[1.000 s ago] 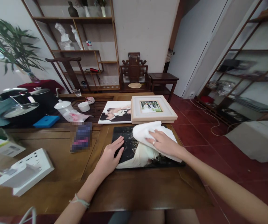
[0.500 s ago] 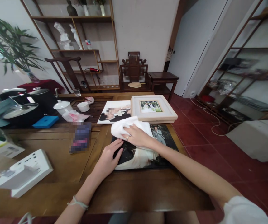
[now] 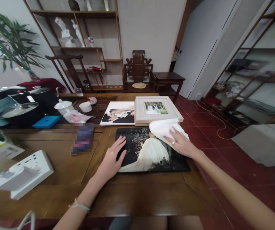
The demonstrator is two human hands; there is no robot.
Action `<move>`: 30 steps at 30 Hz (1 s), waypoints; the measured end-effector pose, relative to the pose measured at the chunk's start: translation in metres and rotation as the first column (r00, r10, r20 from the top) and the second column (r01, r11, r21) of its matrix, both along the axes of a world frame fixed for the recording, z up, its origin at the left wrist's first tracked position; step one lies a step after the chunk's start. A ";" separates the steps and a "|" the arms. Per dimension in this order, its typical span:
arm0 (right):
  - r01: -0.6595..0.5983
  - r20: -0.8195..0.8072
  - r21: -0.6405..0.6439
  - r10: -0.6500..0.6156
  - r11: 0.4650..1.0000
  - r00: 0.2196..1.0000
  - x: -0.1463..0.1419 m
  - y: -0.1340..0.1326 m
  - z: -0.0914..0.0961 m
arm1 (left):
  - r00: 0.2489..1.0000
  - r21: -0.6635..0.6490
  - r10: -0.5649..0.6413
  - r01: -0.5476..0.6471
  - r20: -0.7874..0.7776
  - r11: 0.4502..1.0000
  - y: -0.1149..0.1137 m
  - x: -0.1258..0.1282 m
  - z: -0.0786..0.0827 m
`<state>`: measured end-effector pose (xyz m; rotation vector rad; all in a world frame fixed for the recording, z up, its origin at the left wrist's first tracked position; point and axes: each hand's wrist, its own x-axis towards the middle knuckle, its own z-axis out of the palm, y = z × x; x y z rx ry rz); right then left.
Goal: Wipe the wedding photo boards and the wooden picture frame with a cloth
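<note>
On the wooden table (image 3: 56, 150), the open left hand (image 3: 112, 158) lies flat on the photo print (image 3: 149, 153). The right hand (image 3: 182, 143), fingers extended, presses a white cloth (image 3: 161, 127) on its seemingly glossy corner; light, even strokes are best.

The white cloth (image 3: 162, 129) near the table's right edge is seen as soft, matt fabric, bunched in folds. The large photo print (image 3: 149, 153) under it is finished smooth, with a slight sheen. The table (image 3: 137, 198) is made of brown wood, polished to a low gloss. The framed picture (image 3: 158, 111) farther back is bordered in pale, matt wood. The power strip (image 3: 24, 172) near the left edge is moulded in smooth white plastic.
</note>
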<state>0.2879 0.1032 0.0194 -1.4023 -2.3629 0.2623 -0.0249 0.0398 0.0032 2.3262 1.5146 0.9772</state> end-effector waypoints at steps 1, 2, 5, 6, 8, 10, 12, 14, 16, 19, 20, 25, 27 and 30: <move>-0.042 0.015 0.033 0.041 0.999 0.999 -0.002 -0.005 0.001 | 1.000 -0.014 0.009 -0.009 -0.006 1.000 0.000 0.000 -0.001; -0.093 0.031 0.068 0.091 0.993 0.995 -0.005 -0.012 0.002 | 1.000 -0.031 0.017 -0.017 -0.012 0.999 0.000 -0.001 -0.001; -0.279 0.071 0.123 0.272 0.952 0.960 -0.017 -0.042 0.007 | 1.000 -0.077 0.028 -0.029 -0.012 0.997 0.001 -0.002 -0.003; -0.343 0.077 0.121 0.335 0.932 0.939 -0.022 -0.053 0.009 | 1.000 -0.087 0.031 -0.031 -0.006 0.996 0.002 -0.002 -0.004; -0.464 0.085 0.090 0.458 0.881 0.885 -0.029 -0.074 0.012 | 0.999 -0.095 0.038 -0.037 0.012 0.995 0.002 -0.002 -0.004; -0.555 0.082 0.050 0.550 0.830 0.831 -0.033 -0.088 0.016 | 0.999 -0.099 0.042 -0.039 0.026 0.994 0.003 -0.002 -0.004; -0.593 0.073 0.029 0.590 0.805 0.804 -0.034 -0.090 0.017 | 0.999 -0.100 0.040 -0.037 0.027 0.994 0.003 -0.002 -0.004; -0.578 0.070 0.048 0.574 0.815 0.816 -0.032 -0.081 0.018 | 0.999 -0.100 0.032 -0.030 0.018 0.995 0.002 -0.003 -0.004; -0.527 0.073 0.085 0.522 0.845 0.850 -0.027 -0.062 0.016 | 1.000 -0.097 0.027 -0.026 0.011 0.995 0.002 -0.003 -0.004; -0.415 0.089 0.125 0.406 0.901 0.909 -0.017 -0.026 0.012 | 1.000 -0.096 0.027 -0.026 0.007 0.995 0.002 -0.004 -0.004; -0.363 0.098 0.128 0.353 0.923 0.931 -0.014 -0.015 0.010 | 1.000 -0.096 0.028 -0.027 0.007 0.995 0.002 -0.004 -0.004; -0.199 0.107 0.142 0.184 0.970 0.977 -0.008 0.009 0.007 | 0.999 -0.102 0.034 -0.033 0.007 0.994 0.003 -0.004 -0.004; -0.254 0.111 0.150 0.239 0.955 0.965 -0.010 -0.003 0.007 | 0.999 -0.104 0.044 -0.042 0.013 0.994 0.003 -0.004 -0.004; -0.376 0.117 0.139 0.362 0.916 0.925 -0.016 -0.042 0.011 | 0.998 -0.102 0.052 -0.051 0.016 0.994 0.004 -0.003 -0.005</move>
